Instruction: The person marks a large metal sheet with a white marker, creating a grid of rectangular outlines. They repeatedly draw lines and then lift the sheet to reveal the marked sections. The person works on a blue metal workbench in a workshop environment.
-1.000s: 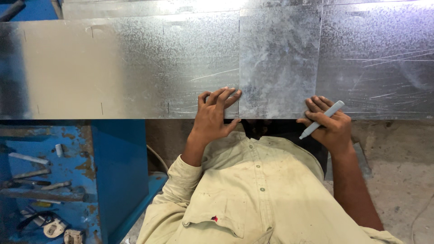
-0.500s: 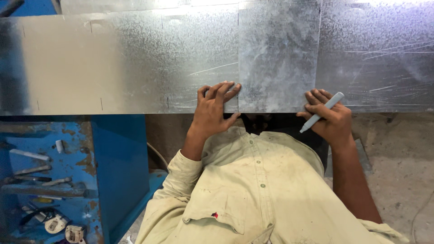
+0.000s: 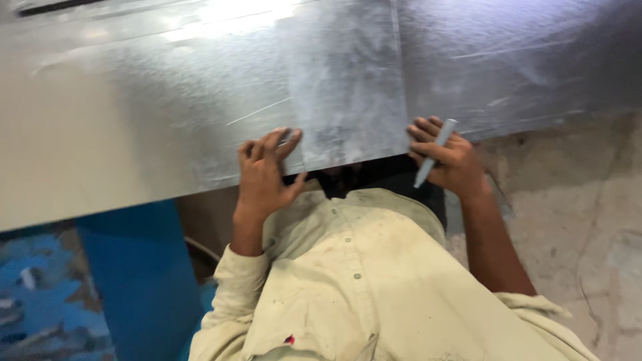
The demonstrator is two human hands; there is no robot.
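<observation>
A large galvanised metal sheet (image 3: pixel 167 120) fills the upper part of the view, and a smaller rectangular sheet piece (image 3: pixel 348 87) lies on top of it near the front edge. My left hand (image 3: pixel 264 175) rests flat with fingers spread on the front edge of the sheet, just left of the smaller piece. My right hand (image 3: pixel 448 160) grips the sheet's edge at the right corner of the smaller piece. A grey marker pen (image 3: pixel 435 152) is held between its fingers, pointing up and away.
A blue metal bench (image 3: pixel 134 274) stands at the lower left with blurred tools (image 3: pixel 27 277) on its shelf. Bare concrete floor (image 3: pixel 575 214) shows at the right. My pale shirt (image 3: pixel 374 287) fills the lower centre.
The view has swung and tilted, so the sheet now slants down to the left. Both hands keep their places on the sheet's edge, and the pen stays in my right hand.
</observation>
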